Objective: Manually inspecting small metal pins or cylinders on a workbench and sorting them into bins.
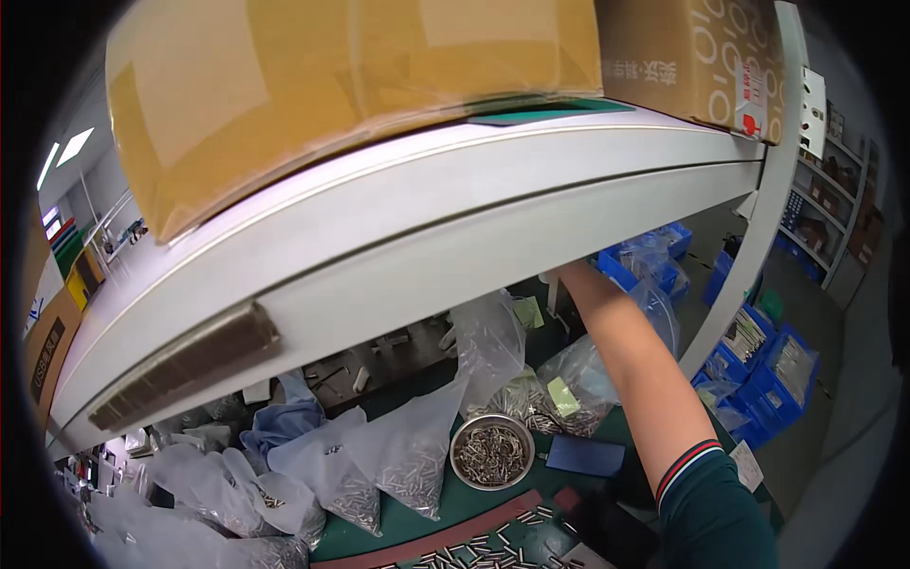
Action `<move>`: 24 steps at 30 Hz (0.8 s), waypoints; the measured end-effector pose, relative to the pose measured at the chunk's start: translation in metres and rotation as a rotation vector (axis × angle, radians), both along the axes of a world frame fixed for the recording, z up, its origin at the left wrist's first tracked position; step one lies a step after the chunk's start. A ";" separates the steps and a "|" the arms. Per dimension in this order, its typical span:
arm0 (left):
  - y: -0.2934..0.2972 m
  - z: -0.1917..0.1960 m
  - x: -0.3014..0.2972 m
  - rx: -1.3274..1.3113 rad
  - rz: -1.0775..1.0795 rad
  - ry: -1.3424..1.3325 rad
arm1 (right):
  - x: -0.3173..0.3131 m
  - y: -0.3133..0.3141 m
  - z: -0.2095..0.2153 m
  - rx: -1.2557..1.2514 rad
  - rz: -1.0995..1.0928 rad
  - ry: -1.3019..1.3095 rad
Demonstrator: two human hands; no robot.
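Right forearm [645, 379] reaching up behind shelf [427, 228], hand hidden — grip impossible to tell; left hand out of view. Bowl [491, 451] of pins sitting below shelf, bags [398, 455] crowding beside it. Risking elbow snagging bags, spilling pins.

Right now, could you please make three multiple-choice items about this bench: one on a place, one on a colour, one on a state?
1. Where is the metal bowl?
A. on the shelf
B. on the green mat, among the bags
C. on the floor

2. What colour are the bins at the right?
A. blue
B. red
C. yellow

3. What is in the bowl?
A. nothing
B. water
C. small metal parts

Answers:
1 B, it sits on the mat beside clear bags.
2 A, the stacked bins are blue.
3 C, shiny pins fill it.
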State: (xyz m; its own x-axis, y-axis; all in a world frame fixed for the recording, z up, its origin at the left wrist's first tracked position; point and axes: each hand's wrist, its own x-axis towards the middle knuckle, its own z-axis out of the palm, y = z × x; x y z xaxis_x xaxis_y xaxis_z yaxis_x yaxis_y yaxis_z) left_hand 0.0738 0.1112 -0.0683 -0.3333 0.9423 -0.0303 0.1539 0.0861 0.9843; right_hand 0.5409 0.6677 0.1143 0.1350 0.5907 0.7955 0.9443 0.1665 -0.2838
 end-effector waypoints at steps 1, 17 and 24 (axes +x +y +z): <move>0.005 -0.004 0.002 0.006 0.008 -0.002 | 0.018 -0.004 -0.001 0.025 0.008 -0.009; 0.018 -0.023 0.019 -0.002 0.143 -0.021 | 0.036 -0.026 -0.046 0.332 0.146 -0.139; -0.007 -0.017 0.016 -0.026 0.166 -0.022 | 0.028 -0.056 -0.044 0.446 0.169 -0.191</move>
State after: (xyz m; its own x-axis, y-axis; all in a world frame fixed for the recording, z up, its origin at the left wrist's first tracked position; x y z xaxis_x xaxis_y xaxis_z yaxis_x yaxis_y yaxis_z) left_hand 0.0898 0.1045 -0.0855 -0.4836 0.8730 -0.0632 0.1135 0.1341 0.9844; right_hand 0.5693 0.6114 0.0708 -0.1053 0.1894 0.9762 0.9216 0.3873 0.0243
